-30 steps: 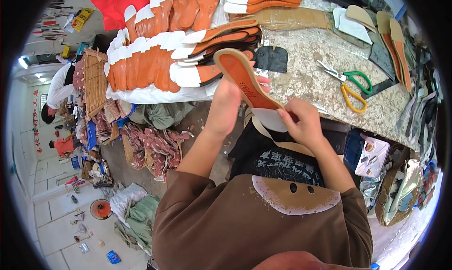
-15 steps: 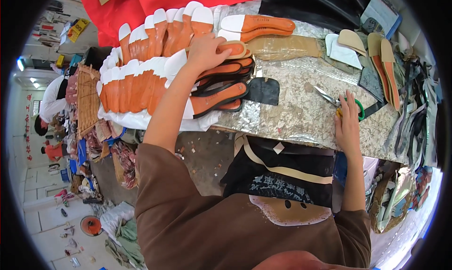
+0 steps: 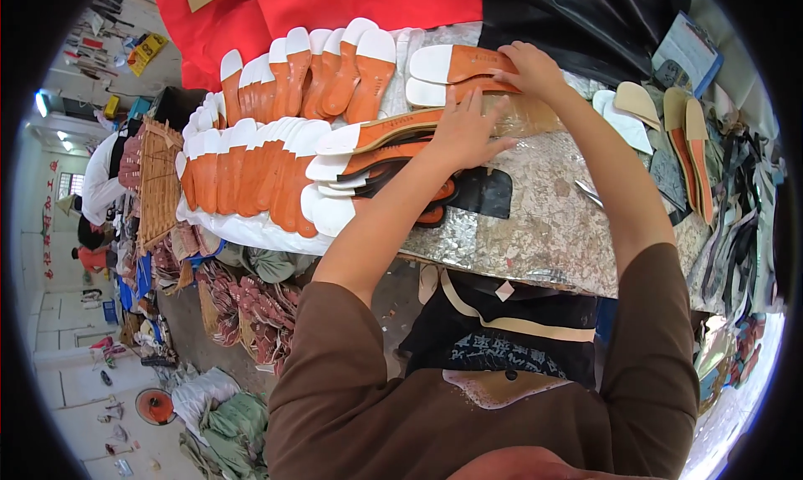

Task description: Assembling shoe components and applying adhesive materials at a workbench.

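Note:
My right hand [image 3: 533, 70] reaches across to a pair of orange insoles with white toes [image 3: 471, 61], its fingers closed around their heel ends. Just below, my left hand [image 3: 468, 133] is spread with fingers stretched, above the heel end of an insole stack. On top of that stack lies an orange insole with a tan edge [image 3: 393, 130]; darker-edged insoles [image 3: 378, 160] show beneath it. My left forearm covers part of the stack. Scissors [image 3: 589, 193] lie on the worktable [image 3: 552, 237], mostly hidden by my right arm.
Rows of orange and white insoles [image 3: 251, 174] fan out at left on white plastic. A black flat piece [image 3: 485, 192] sits beside the stack. At right are tan insoles [image 3: 687, 145], a clipboard [image 3: 690, 49] and dark strips [image 3: 740, 204]. Red sheeting [image 3: 351, 3] lies behind.
My right hand has left the scissors and moved up and left to the insole pair. My left hand has moved right, off the insole it was touching, and its fingers have spread.

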### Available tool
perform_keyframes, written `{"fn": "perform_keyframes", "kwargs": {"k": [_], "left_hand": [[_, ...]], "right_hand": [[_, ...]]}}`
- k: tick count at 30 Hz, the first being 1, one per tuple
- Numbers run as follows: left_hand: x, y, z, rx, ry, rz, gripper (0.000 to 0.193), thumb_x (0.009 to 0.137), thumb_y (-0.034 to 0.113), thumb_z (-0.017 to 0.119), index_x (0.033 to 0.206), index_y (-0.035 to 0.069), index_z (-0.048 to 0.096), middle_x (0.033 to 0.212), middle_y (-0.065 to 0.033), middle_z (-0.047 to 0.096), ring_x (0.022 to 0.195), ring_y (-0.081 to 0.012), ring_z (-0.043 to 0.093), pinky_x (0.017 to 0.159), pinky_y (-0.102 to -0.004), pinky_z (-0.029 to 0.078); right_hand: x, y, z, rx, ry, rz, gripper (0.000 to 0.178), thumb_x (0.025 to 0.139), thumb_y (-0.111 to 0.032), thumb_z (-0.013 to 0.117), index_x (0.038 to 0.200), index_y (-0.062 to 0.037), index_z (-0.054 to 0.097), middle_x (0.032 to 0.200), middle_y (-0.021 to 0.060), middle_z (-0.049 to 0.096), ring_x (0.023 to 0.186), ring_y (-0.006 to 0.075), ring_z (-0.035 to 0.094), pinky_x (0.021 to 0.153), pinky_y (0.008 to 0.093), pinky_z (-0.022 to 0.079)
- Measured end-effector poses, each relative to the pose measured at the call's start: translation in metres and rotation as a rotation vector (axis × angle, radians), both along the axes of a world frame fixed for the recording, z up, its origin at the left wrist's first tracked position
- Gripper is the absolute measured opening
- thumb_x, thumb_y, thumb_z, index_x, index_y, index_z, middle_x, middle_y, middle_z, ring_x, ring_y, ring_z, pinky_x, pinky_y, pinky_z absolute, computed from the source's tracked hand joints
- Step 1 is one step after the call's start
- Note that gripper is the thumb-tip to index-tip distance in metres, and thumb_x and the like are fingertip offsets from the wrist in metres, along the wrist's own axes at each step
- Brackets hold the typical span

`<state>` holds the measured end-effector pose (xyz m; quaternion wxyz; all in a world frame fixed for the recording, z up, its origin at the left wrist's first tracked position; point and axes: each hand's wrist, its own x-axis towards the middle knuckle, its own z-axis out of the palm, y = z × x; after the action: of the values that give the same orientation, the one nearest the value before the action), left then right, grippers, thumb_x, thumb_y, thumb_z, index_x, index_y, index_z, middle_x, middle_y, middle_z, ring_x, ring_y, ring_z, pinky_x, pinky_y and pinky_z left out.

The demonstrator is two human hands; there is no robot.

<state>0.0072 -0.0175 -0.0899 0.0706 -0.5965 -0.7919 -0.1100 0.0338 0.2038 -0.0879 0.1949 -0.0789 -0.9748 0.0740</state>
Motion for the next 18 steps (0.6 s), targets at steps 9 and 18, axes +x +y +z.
{"fn": "perform_keyframes", "kwargs": {"k": [9, 18], "left_hand": [[0.001, -0.006, 0.013, -0.193, 0.015, 0.063, 0.086, 0.085, 0.072, 0.047, 0.148, 0.014, 0.039, 0.144, -0.0309, 0.04, 0.14, -0.0385, 0.034, 0.117, -0.0557, 0.004], [-0.002, 0.001, 0.034, -0.07, -0.274, 0.046, 0.082, 0.088, 0.059, 0.06, 0.148, 0.009, 0.036, 0.119, -0.0208, 0.06, 0.117, -0.0342, 0.056, 0.11, -0.0539, 0.029]], "right_hand": [[-0.003, -0.004, 0.025, 0.484, -0.044, 0.141, 0.035, 0.087, -0.036, 0.062, 0.1, -0.0035, 0.067, 0.086, 0.0111, 0.069, 0.077, 0.0281, 0.069, 0.068, 0.0382, 0.057], [0.063, 0.045, 0.101, 0.034, -0.029, -0.047, 0.037, 0.095, -0.035, 0.053, 0.097, -0.0007, 0.068, 0.075, 0.0172, 0.067, 0.07, 0.0362, 0.065, 0.067, 0.0432, 0.05]]}}
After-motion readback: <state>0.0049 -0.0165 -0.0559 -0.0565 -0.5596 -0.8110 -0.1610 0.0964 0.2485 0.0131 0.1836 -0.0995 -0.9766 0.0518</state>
